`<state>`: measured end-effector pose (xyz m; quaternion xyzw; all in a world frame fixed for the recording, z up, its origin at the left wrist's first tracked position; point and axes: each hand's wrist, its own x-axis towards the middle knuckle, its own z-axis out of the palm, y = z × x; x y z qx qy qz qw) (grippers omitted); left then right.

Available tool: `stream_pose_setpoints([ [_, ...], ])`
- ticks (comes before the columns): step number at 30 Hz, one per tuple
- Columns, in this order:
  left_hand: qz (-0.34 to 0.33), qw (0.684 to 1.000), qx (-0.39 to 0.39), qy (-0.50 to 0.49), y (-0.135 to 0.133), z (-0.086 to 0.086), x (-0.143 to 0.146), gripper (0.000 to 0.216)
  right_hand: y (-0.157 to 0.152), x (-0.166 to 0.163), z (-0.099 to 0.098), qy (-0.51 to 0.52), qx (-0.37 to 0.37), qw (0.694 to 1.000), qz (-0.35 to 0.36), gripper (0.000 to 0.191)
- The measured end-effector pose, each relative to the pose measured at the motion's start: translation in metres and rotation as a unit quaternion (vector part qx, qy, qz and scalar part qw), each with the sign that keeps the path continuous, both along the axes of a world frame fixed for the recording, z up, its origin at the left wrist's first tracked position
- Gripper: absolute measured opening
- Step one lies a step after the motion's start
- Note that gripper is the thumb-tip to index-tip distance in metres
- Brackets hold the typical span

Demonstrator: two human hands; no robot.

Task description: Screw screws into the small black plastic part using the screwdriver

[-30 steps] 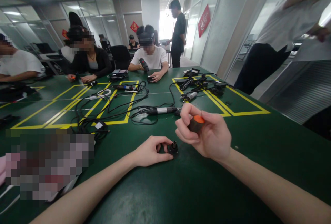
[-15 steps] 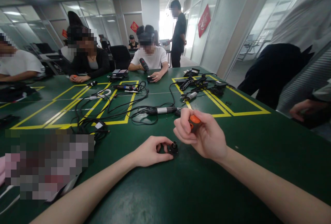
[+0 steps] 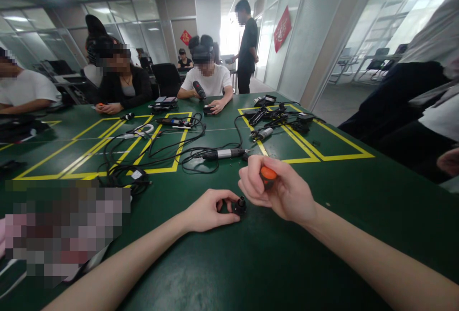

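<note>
My left hand [image 3: 211,210] rests on the green table [image 3: 201,272], its thumb and forefinger closed round a small black round part [image 3: 239,206]. That part stands on the table with a short metallic tube pointing up. Just to the right and a little higher, my right hand [image 3: 279,189] is wrapped round a tool handle [image 3: 268,175], orange at the end and dark grey along its side. It looks like a screwdriver handle, but no shaft shows. The handle is apart from the black part.
Ahead lies a grey-and-black electric screwdriver [image 3: 225,153] with coiled black cable. Beyond are yellow tape boxes [image 3: 165,171], more cables and a pile of black parts [image 3: 272,116]. A blurred-out bundle [image 3: 71,229] lies at left. Several people sit or stand around.
My right hand has turned slightly and moved a little left, tilting the handle. My left hand and the black part stay put. The person at the right has shifted further right.
</note>
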<state>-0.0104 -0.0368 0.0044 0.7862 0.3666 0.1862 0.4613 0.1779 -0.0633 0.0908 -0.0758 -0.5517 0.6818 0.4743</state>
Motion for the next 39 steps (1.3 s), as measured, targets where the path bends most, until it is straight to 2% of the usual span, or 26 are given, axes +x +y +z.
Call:
stream_pose_setpoints([
  [5,0.007,1.0,0.001,0.0,-0.0001,-0.0011,0.0001,0.036,-0.0008,-0.0012,-0.0032,0.013,-0.009,1.0,0.006,0.042],
  [10,0.002,1.0,0.002,0.008,-0.0004,0.0001,-0.0005,0.039,-0.0025,-0.0017,-0.0026,0.017,-0.005,1.0,-0.016,0.026],
  [15,0.001,1.0,0.004,0.015,-0.0008,0.0031,-0.0003,0.038,0.0014,-0.0014,0.0015,0.015,0.002,0.997,-0.071,0.034],
  [20,0.009,1.0,0.002,0.012,-0.0007,0.0019,0.0002,0.035,0.0052,0.0004,0.0019,0.036,-0.027,0.998,-0.054,0.036],
  [24,0.01,1.0,-0.004,0.016,-0.0008,0.0022,0.0005,0.035,0.0033,0.002,0.001,0.033,-0.001,0.998,-0.047,0.027],
  [29,0.009,1.0,0.001,0.021,-0.0012,0.0046,0.0007,0.033,0.0013,0.0007,0.0001,0.017,-0.005,0.998,-0.06,0.016],
  [33,0.006,1.0,0.0,0.016,-0.0014,0.0049,0.001,0.034,0.0044,-0.0008,-0.0002,0.012,0.004,0.996,-0.085,0.023],
  [39,0.008,1.0,0.0,0.015,-0.0012,0.0039,0.0013,0.037,0.0036,-0.0013,-0.001,0.032,-0.014,0.998,-0.048,0.03],
])
